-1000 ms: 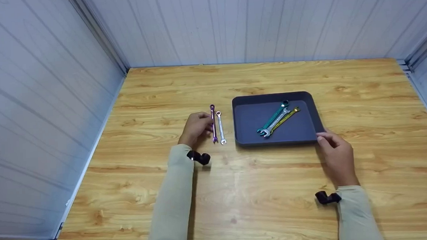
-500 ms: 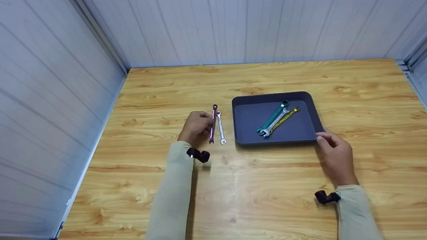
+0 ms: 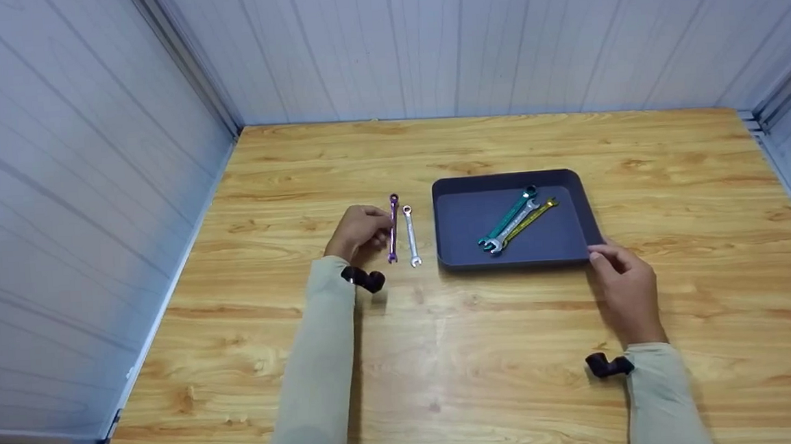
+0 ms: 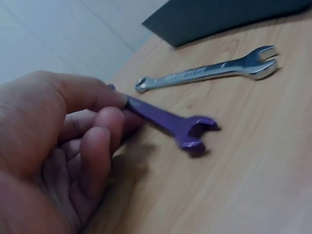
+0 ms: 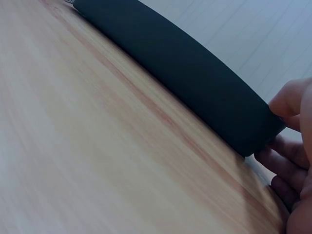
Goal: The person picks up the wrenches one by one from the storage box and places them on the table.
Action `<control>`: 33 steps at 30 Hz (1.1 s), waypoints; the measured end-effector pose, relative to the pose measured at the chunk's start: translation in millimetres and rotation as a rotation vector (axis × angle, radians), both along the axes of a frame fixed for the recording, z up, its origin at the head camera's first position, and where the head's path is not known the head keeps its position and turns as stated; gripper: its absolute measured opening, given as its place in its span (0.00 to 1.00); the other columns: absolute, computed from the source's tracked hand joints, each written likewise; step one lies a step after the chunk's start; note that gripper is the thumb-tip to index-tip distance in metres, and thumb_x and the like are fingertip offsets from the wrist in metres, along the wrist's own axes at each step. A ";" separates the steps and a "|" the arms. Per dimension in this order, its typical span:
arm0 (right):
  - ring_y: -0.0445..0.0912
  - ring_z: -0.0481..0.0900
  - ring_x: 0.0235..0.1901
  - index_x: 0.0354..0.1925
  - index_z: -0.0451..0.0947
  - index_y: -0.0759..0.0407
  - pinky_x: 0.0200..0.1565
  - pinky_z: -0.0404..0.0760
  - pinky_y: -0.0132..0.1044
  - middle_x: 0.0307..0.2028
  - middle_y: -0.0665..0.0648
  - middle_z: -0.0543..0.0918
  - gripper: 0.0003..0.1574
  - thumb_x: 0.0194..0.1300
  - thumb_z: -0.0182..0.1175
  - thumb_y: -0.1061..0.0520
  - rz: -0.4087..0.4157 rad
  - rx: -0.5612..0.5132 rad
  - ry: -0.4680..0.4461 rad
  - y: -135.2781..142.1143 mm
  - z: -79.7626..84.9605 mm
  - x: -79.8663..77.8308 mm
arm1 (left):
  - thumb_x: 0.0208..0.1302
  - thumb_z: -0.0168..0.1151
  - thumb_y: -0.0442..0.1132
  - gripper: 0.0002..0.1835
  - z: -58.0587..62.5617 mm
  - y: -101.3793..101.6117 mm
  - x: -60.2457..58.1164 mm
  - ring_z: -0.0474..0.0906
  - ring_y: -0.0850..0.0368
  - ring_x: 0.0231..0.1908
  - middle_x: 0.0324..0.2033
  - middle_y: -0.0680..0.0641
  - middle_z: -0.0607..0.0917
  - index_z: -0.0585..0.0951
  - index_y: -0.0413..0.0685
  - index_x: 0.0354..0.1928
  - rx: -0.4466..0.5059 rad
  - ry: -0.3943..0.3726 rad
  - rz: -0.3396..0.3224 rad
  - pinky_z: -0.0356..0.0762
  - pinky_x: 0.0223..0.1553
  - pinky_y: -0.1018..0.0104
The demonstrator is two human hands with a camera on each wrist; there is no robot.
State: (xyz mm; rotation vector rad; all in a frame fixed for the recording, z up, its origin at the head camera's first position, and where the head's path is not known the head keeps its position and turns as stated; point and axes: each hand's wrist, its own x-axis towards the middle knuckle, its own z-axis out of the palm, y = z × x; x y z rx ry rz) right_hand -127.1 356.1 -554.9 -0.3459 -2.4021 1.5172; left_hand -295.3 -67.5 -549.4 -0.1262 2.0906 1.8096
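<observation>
My left hand [image 3: 360,229] pinches a purple combination wrench [image 3: 393,243] near its middle, left of the tray. In the left wrist view the open end of this purple wrench [image 4: 168,122] points away from the fingers, over a shadow on the wood. Just to its right, a silver wrench [image 3: 411,238] lies on the table with its ring end toward the back. My right hand [image 3: 630,297] grips the near right corner of a dark grey tray [image 3: 457,225], thumb at the rim and fingers round the outside. A green wrench [image 3: 507,216], another silver wrench [image 3: 520,219] and a yellow wrench [image 3: 536,216] lie bunched diagonally inside.
The wood-patterned table [image 3: 432,371] meets a white panel wall [image 3: 358,53] at the back. Another panel wall [image 3: 78,200] rises along the left side. A small black wrist camera [image 3: 365,279] sits on the left sleeve, and a similar camera [image 3: 608,365] on the right one.
The purple wrench swung from nearly straight to tilted, its open end moving left, then its ring end shifted slightly left, away from the silver wrench. The right hand stays at the tray corner.
</observation>
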 end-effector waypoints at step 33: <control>0.45 0.71 0.66 0.53 0.84 0.59 0.59 0.72 0.29 0.66 0.54 0.75 0.22 0.73 0.60 0.45 -0.003 0.016 -0.003 -0.6 2.6 -0.7 | 0.60 0.63 0.30 0.04 -12.6 7.8 6.6 0.74 0.60 0.17 0.20 0.47 0.80 0.83 0.39 0.37 -0.089 0.120 0.081 0.74 0.19 0.71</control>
